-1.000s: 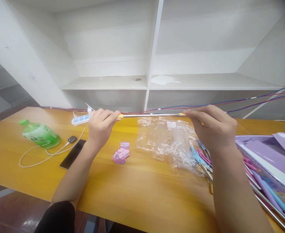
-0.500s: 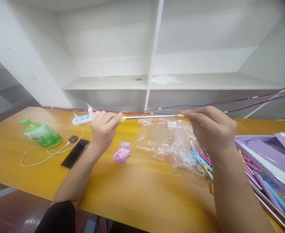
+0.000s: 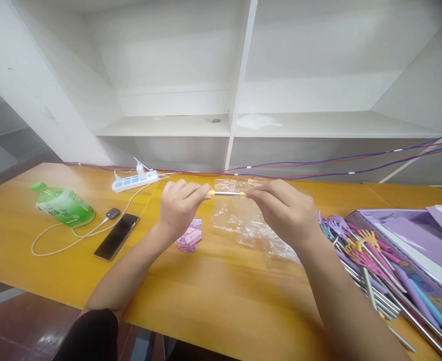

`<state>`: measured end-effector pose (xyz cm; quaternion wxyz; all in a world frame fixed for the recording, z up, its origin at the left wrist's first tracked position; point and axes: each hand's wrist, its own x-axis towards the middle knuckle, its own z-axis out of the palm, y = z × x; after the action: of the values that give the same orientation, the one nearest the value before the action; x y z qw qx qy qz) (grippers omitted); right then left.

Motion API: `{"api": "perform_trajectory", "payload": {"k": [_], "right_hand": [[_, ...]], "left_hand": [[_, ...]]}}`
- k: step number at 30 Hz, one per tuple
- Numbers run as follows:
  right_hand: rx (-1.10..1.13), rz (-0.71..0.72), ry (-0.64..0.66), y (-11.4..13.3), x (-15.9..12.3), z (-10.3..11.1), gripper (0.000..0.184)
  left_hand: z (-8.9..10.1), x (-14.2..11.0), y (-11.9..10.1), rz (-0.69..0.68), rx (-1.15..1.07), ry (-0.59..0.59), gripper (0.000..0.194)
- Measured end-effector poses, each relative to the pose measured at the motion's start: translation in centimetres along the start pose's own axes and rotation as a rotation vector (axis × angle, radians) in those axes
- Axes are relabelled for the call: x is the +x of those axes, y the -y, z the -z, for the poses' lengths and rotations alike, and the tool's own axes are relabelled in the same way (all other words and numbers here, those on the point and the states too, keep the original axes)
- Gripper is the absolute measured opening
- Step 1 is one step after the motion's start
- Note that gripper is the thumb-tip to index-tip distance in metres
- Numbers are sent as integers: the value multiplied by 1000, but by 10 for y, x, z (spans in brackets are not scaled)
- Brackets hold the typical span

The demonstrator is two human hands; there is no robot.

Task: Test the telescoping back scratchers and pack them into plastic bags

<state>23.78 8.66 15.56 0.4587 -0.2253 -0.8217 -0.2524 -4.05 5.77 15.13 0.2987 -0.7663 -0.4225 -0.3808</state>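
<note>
Above the wooden table, a telescopic back scratcher [image 3: 227, 193] with a silver rod and yellow ends is stretched level between both hands. My left hand [image 3: 184, 205] is closed round its left yellow end, and my right hand [image 3: 284, 208] pinches the yellow part at the right. Only a short length of rod shows; my fingers hide both ends. Small pink printed cards [image 3: 190, 236] lie in a pile below my left hand. Under and beside my right hand are clear plastic bags [image 3: 251, 225]. Several back scratchers with hand-shaped heads [image 3: 364, 250] are heaped by my right forearm.
At the right, a purple box [image 3: 412, 233] holds purple sheets. On the left lie a green bottle [image 3: 65, 205], a black phone [image 3: 116, 237] and a white charging cable [image 3: 48, 254]. A power strip [image 3: 135, 180] sits at the back, before white shelves [image 3: 161, 125] and strung cables.
My hands have come closer together, my right hand moving left and slightly down, my left hand right. The back scratcher's exposed rod is much shorter. More of the heap shows.
</note>
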Motion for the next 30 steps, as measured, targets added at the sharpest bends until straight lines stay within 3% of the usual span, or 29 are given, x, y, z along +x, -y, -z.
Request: {"api": "perform_trajectory", "payload": {"k": [30], "right_hand": [[-43,-2,25,-1,0,-1,21]], "left_hand": [[2,1,1,37,-93,71,18]]}}
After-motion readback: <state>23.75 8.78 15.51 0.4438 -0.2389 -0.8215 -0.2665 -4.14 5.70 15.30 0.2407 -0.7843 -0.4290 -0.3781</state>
